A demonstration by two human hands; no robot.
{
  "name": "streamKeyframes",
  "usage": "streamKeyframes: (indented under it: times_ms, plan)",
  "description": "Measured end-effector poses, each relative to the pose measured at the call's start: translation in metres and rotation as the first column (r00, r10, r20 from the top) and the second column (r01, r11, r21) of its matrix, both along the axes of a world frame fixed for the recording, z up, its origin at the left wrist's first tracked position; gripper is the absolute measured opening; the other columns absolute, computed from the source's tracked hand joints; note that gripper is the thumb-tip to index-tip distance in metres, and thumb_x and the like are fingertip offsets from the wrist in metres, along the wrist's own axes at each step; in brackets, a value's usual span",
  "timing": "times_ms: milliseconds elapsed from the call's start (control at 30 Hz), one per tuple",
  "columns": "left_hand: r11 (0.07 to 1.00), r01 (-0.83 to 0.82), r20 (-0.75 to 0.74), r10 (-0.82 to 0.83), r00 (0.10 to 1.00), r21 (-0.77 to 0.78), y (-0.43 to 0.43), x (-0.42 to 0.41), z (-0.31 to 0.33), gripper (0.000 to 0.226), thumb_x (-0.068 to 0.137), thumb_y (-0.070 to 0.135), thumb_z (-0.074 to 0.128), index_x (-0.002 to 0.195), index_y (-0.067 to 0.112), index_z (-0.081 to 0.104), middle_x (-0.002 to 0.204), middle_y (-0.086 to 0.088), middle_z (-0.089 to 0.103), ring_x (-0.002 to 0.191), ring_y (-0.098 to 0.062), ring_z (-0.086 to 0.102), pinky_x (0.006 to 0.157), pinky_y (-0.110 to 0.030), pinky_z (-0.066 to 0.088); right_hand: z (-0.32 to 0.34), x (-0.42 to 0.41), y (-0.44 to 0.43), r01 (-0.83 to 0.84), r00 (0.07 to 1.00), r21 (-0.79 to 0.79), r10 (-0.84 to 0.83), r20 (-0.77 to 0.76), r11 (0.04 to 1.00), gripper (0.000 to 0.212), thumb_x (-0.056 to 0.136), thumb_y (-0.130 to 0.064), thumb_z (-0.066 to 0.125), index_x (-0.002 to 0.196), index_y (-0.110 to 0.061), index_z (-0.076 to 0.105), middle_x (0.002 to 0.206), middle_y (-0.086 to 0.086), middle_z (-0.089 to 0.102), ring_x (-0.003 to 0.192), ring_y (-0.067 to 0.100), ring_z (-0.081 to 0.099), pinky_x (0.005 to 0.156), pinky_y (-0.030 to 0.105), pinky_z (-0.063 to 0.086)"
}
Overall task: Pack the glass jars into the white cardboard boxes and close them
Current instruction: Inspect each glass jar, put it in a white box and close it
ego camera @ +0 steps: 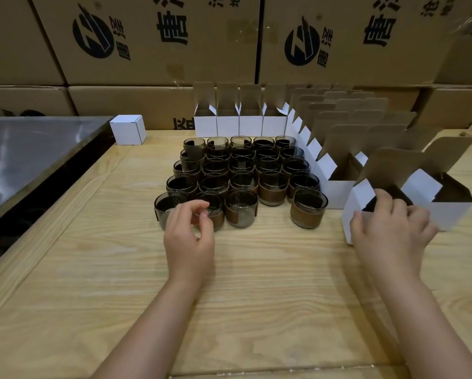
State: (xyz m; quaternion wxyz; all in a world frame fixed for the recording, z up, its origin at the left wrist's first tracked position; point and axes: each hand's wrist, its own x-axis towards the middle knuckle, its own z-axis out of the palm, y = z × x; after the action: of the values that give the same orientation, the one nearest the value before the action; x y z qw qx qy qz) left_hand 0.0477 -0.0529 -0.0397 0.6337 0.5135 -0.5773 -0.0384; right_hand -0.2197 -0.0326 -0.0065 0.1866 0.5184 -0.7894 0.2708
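Head view: glass jars (241,212) are massed in rows on wooden table (256,296), open white boxes (228,124) lined behind and right. At its front wall the nearest box (448,214) is gripped by right hand (390,231), apparently. Left hand (189,236) is held loosely curled, empty, above front jars.

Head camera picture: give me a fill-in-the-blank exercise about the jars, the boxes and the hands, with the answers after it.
1. The right hand grips a white box whose top flaps are ____.
2. The one closed white box stands to the ____ of the glass jars.
3. The left hand reaches toward the jars' ____ row.
Missing words: open; left; front.
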Motion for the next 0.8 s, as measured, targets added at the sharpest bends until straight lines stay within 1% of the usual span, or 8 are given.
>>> streamKeyframes:
  times_ms: [133, 233, 367, 433, 500, 600, 667, 800]
  plan:
    - [0.999, 0.038, 0.049, -0.037, 0.998, -0.012, 0.002, -0.002, 0.001, 0.016, 0.083, 0.005, 0.054, 0.093, 0.008, 0.066, 0.082, 0.007, 0.059, 0.075, -0.008, 0.053, 0.071, -0.024, 0.046, 0.003, 0.023, 0.02, -0.06, 0.994, 0.001, 0.06, -0.087, 0.998, 0.043, 0.081, -0.014, 0.065, 0.116, 0.008, 0.054, 0.087, 0.027, 0.06, 0.091, 0.044, 0.047, 0.079, 0.05, 0.034]
    - [0.99, 0.139, 0.09, -0.138, 0.986, -0.009, 0.007, -0.004, 0.003, 0.018, 0.084, 0.018, 0.054, 0.097, 0.011, 0.064, 0.079, 0.009, 0.058, 0.075, -0.005, 0.053, 0.07, -0.01, 0.041, 0.002, 0.047, 0.041, -0.128, 0.982, 0.015, 0.129, -0.14, 0.992, 0.048, 0.078, -0.014, 0.07, 0.117, 0.01, 0.055, 0.082, 0.025, 0.06, 0.084, 0.045, 0.051, 0.071, 0.052, 0.041]
    - [0.89, 0.454, 0.183, -0.454, 0.872, 0.04, 0.016, -0.012, 0.003, 0.047, 0.082, 0.033, 0.061, 0.125, 0.017, 0.053, 0.109, 0.001, 0.061, 0.101, -0.013, 0.059, 0.08, -0.03, 0.05, 0.003, 0.086, 0.059, -0.289, 0.938, -0.008, 0.282, -0.2, 0.957, 0.046, 0.077, -0.019, 0.07, 0.114, 0.006, 0.06, 0.078, 0.017, 0.061, 0.075, 0.038, 0.054, 0.065, 0.046, 0.045]
    - [0.801, 0.593, 0.247, -0.592, 0.767, 0.079, 0.019, -0.02, 0.001, 0.068, 0.081, 0.036, 0.065, 0.142, 0.019, 0.039, 0.136, -0.004, 0.05, 0.125, -0.02, 0.051, 0.097, -0.038, 0.047, 0.004, 0.101, 0.064, -0.371, 0.9, 0.02, 0.364, -0.238, 0.929, 0.041, 0.082, -0.022, 0.057, 0.115, 0.003, 0.062, 0.08, 0.013, 0.061, 0.074, 0.034, 0.056, 0.066, 0.044, 0.047]
    - [0.749, 0.652, 0.241, -0.658, 0.713, 0.115, 0.019, -0.023, 0.001, 0.075, 0.084, 0.038, 0.064, 0.149, 0.026, 0.028, 0.15, -0.004, 0.037, 0.138, -0.024, 0.038, 0.105, -0.049, 0.041, 0.006, 0.104, 0.065, -0.437, 0.875, 0.032, 0.433, -0.216, 0.899, 0.042, 0.081, -0.018, 0.061, 0.117, 0.003, 0.062, 0.082, 0.01, 0.062, 0.074, 0.032, 0.057, 0.067, 0.044, 0.049]
    - [0.716, 0.67, 0.177, -0.698, 0.694, 0.193, 0.017, -0.02, 0.0, 0.077, 0.084, 0.051, 0.063, 0.15, 0.037, 0.025, 0.156, -0.003, 0.028, 0.145, -0.02, 0.028, 0.107, -0.056, 0.038, 0.011, 0.097, 0.063, -0.549, 0.829, 0.064, 0.553, -0.087, 0.833, 0.053, 0.074, -0.014, 0.075, 0.122, 0.002, 0.06, 0.087, 0.008, 0.062, 0.08, 0.03, 0.058, 0.07, 0.045, 0.05]
    - [0.692, 0.676, 0.176, -0.72, 0.671, 0.254, 0.017, -0.019, 0.0, 0.078, 0.083, 0.059, 0.061, 0.149, 0.042, 0.024, 0.156, -0.001, 0.027, 0.146, -0.018, 0.025, 0.108, -0.055, 0.037, 0.015, 0.093, 0.062, -0.636, 0.77, 0.058, 0.638, -0.016, 0.77, 0.052, 0.075, -0.01, 0.066, 0.125, 0.001, 0.059, 0.091, 0.006, 0.062, 0.082, 0.028, 0.057, 0.071, 0.043, 0.051]
    - [0.726, 0.63, 0.218, -0.686, 0.694, 0.276, 0.018, -0.021, 0.0, 0.073, 0.081, 0.05, 0.066, 0.145, 0.047, 0.03, 0.148, 0.001, 0.035, 0.141, -0.02, 0.032, 0.104, -0.051, 0.042, 0.026, 0.087, 0.059, -0.693, 0.683, -0.214, 0.722, 0.114, 0.689, 0.032, 0.082, -0.008, 0.053, 0.11, -0.007, 0.068, 0.092, 0.001, 0.062, 0.083, 0.02, 0.058, 0.069, 0.029, 0.05]
